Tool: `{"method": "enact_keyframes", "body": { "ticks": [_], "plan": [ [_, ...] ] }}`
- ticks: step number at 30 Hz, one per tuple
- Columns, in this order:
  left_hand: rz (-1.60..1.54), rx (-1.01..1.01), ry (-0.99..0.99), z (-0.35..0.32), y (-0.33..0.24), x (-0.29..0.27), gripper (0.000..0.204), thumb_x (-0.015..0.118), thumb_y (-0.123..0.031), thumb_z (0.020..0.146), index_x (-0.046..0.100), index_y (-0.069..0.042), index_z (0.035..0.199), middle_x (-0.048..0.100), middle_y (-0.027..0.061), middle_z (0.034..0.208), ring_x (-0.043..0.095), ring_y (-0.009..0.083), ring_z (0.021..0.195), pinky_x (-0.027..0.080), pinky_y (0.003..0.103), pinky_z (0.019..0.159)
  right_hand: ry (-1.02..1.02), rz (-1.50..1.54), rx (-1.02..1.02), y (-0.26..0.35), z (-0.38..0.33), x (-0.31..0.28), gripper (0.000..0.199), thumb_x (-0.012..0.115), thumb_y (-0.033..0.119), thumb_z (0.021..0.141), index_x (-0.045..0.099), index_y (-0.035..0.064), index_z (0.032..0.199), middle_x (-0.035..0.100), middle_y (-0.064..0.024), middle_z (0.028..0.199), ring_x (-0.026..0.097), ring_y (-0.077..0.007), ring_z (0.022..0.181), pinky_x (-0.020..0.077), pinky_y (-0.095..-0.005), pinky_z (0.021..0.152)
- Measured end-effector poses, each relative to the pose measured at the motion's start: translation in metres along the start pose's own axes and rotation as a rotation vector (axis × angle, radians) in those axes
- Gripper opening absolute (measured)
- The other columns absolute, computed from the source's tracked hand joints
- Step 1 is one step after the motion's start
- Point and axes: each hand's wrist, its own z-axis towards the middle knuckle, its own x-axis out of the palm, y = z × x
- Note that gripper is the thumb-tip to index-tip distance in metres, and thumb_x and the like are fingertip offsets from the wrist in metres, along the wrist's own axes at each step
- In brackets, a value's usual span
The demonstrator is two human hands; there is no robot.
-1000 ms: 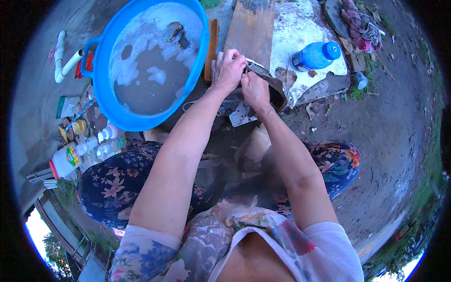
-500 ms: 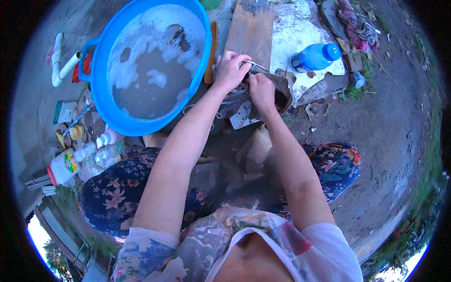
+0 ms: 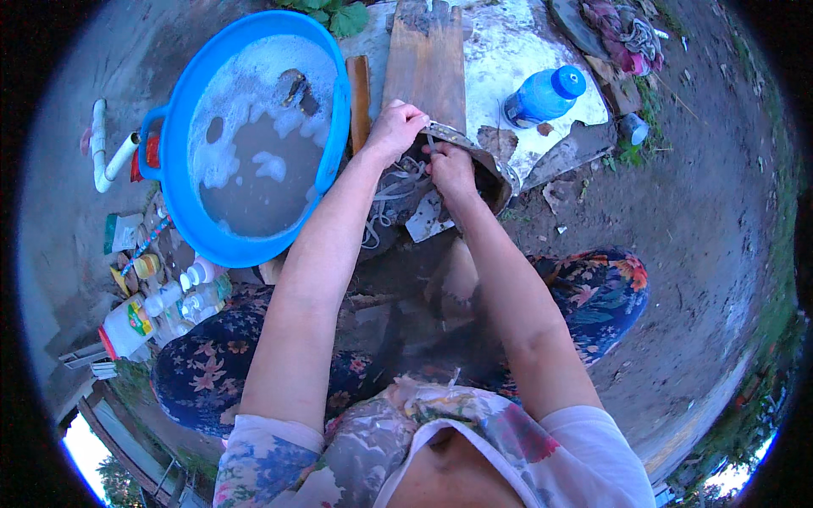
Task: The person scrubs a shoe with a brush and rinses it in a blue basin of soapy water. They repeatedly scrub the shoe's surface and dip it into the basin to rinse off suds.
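What looks like a dirty lace-up shoe (image 3: pixel 500 173) lies at the near end of a wooden board, its dark opening facing me. My left hand (image 3: pixel 395 133) is closed, pinching its upper edge, which has a row of small eyelets. Within the opening my right hand (image 3: pixel 452 169) has its fingers curled around a pale shoelace, the fingertips partly hidden. More loose pale laces (image 3: pixel 385 203) hang in loops below my left wrist. A stiff whitish flap (image 3: pixel 428 218) sticks out beneath my right hand.
A blue basin (image 3: pixel 161 135) of soapy grey water, with dark things floating, stands left. The wooden board (image 3: pixel 423 72) rests on a whitish slab (image 3: pixel 495 38). A blue bottle (image 3: pixel 542 96) lies on the slab. Several bottles (image 3: pixel 199 298) crowd the lower left; a white pipe (image 3: pixel 102 148) lies beyond.
My view has shifted slightly, so basin and board sit a little lower and the bottle further left. The shoe's opening is spread wider, and my right hand shows deeper inside it.
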Motion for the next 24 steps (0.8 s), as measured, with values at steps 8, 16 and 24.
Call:
{"method": "enact_keyframes", "body": {
  "ticks": [8, 16, 24],
  "plan": [
    [0.039, 0.214, -0.088, -0.007, 0.009, 0.007, 0.014, 0.067, -0.02, 0.075, 0.069, -0.007, 0.08, 0.055, 0.0112, 0.089, 0.055, 0.0259, 0.087, 0.044, 0.034, 0.078, 0.02, 0.197, -0.161, -0.008, -0.008, -0.004, 0.019, 0.041, 0.014, 0.081, 0.058, 0.0061, 0.075, 0.047, 0.0019, 0.062, 0.04, -0.0077, 0.053, 0.0309, -0.023, 0.048],
    [0.273, 0.557, -0.288, -0.022, 0.027, 0.011, 0.019, 0.065, -0.01, 0.073, 0.059, -0.009, 0.091, 0.054, 0.0073, 0.101, 0.051, 0.0286, 0.095, 0.042, 0.04, 0.081, 0.107, 0.472, 0.081, 0.014, -0.019, -0.014, 0.019, 0.057, 0.026, 0.08, 0.047, 0.014, 0.069, 0.037, 0.0064, 0.058, 0.032, -0.0058, 0.046, 0.0237, -0.0214, 0.039],
    [0.319, 0.512, -0.393, -0.024, 0.026, 0.02, 0.011, 0.065, -0.014, 0.074, 0.06, -0.009, 0.082, 0.055, 0.0057, 0.098, 0.052, 0.0284, 0.091, 0.042, 0.042, 0.075, -0.08, -0.364, -0.266, 0.007, -0.018, 0.004, 0.038, 0.043, 0.035, 0.087, 0.06, 0.0015, 0.08, 0.061, -0.0266, 0.079, 0.059, -0.0444, 0.076, 0.0456, -0.0526, 0.07]
  ]
}}
